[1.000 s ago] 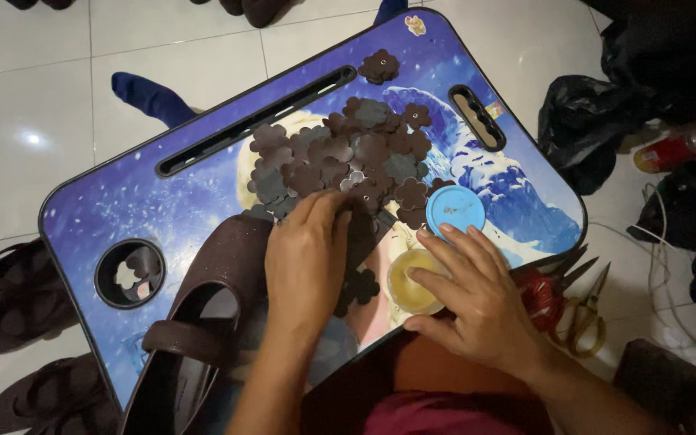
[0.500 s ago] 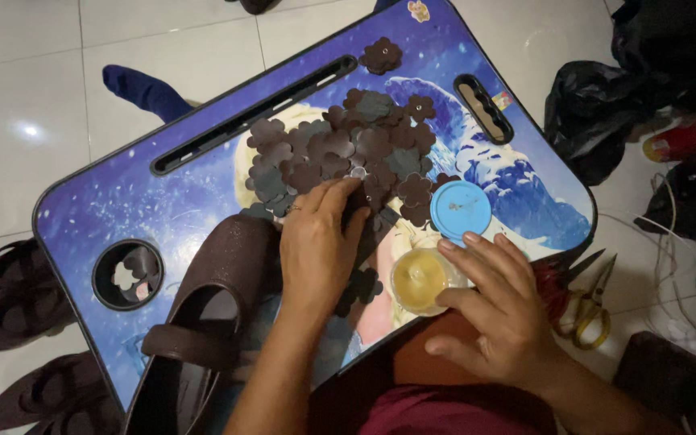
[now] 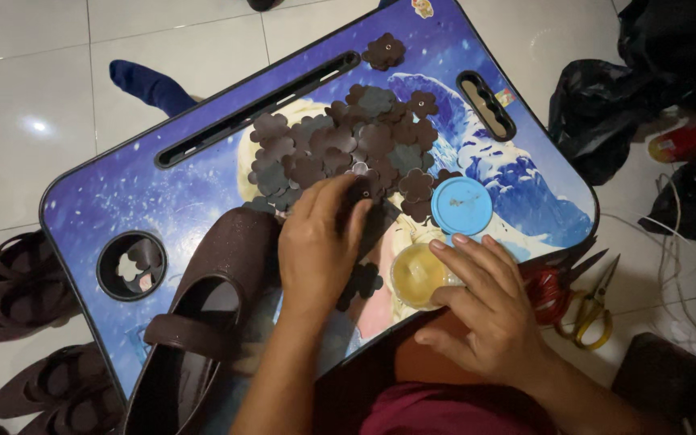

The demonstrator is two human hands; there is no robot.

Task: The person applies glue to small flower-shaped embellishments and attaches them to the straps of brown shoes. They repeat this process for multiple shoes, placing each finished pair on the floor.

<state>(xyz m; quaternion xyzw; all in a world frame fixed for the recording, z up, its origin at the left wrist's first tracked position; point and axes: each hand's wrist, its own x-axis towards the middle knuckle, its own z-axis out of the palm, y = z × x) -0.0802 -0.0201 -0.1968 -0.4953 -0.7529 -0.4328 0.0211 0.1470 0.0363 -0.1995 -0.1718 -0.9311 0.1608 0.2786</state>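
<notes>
A blue lap table (image 3: 122,201) with a wave-and-moon picture carries a pile of dark brown flower-shaped cutouts (image 3: 340,145). My left hand (image 3: 320,246) rests at the near edge of that pile, fingertips pinching one small flower piece (image 3: 358,192). My right hand (image 3: 489,310) touches a small open jar of yellowish glue (image 3: 416,275) with its fingers spread along the jar's right side. The jar's blue lid (image 3: 461,205) lies flat just beyond it. A dark brown strap shoe (image 3: 203,314) lies on the table under my left forearm.
More brown shoes (image 3: 18,282) stand on the white tile floor at the left. Scissors with yellow handles (image 3: 590,302) and a red tool lie at the right edge. Black bags (image 3: 606,105) and a cable sit at the far right. A round cup hole (image 3: 130,264) holds cutouts.
My left hand has crept further up into the flower pile. My right hand slid off the top of the glue jar to its right side, uncovering the opening.
</notes>
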